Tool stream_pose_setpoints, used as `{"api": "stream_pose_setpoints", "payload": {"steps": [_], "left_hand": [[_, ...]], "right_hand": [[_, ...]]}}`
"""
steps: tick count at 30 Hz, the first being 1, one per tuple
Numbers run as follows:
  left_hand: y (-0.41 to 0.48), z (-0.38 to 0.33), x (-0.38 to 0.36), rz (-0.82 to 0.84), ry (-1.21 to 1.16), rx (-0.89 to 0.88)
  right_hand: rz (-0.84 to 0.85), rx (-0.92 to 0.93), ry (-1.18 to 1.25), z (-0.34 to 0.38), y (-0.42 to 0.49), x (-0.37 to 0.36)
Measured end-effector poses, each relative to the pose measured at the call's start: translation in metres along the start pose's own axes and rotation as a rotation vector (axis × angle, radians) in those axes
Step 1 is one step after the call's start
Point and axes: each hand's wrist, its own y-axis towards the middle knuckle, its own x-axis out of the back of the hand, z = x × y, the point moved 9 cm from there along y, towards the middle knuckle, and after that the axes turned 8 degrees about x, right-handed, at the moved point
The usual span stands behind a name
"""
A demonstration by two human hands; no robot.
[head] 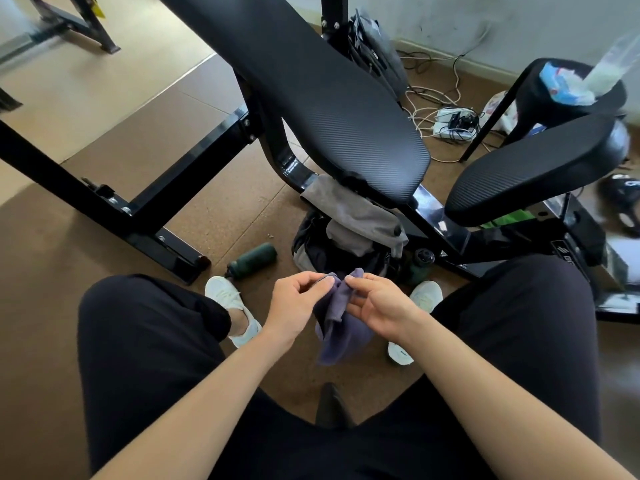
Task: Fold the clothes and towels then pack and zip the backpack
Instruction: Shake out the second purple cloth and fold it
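Lying directly on the brown floor (41, 306): dark green bottle (252, 259) tipped sideways, open backpack (304, 244) near it, white power strip (446, 123) well behind.

Black trousers (145, 341), white sneakers (231, 301)

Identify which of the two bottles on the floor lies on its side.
The bottle near the left shoe lies flat; the other bottle, near the right shoe, stands upright.

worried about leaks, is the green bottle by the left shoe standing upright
No, the green bottle lies on its side on the floor, just beyond the left shoe.
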Motion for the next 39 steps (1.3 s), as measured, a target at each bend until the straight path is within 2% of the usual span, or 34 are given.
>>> {"api": "stream_pose_setpoints", "payload": {"steps": [5,8,12,18,20,22,25,28,32,35,39], "left_hand": [[-0.001,-0.004,-0.01,0.162,-0.024,-0.023],[-0.001,-0.002,-0.011,0.251,0.11,-0.064],[-0.002,-0.006,-0.013,0.2,0.353,-0.189],[0.0,-0.015,-0.009,0.099,0.339,-0.335],[0.002,-0.014,-0.005,0.08,0.353,-0.347],[0.004,-0.014,0.002,0.039,0.379,-0.367],[0.008,-0.017,0.013,0.0,0.383,-0.363],[0.01,-0.021,0.017,0.028,0.33,-0.323],[0.009,-0.026,0.019,0.093,0.245,-0.271],[0.007,-0.028,0.022,0.097,0.218,-0.266],[0.009,-0.026,0.03,0.065,0.096,-0.211]], "right_hand": [[-0.076,-0.054,0.181,-0.006,0.005,0.003],[-0.114,-0.093,0.263,-0.006,0.006,0.004],[-0.141,-0.119,0.321,-0.006,0.003,0.002],[-0.132,-0.115,0.284,-0.006,0.0,0.002],[-0.107,-0.072,0.183,-0.004,0.001,0.004],[-0.157,0.011,-0.066,0.001,0.003,0.018],[-0.256,0.255,-0.461,0.022,0.006,0.038],[-0.126,0.529,-0.814,0.044,0.008,0.022],[0.195,0.589,-1.018,0.031,0.01,-0.013],[0.235,0.619,-1.144,0.024,0.011,-0.02],[0.235,0.632,-1.112,0.024,0.012,-0.023]]}}
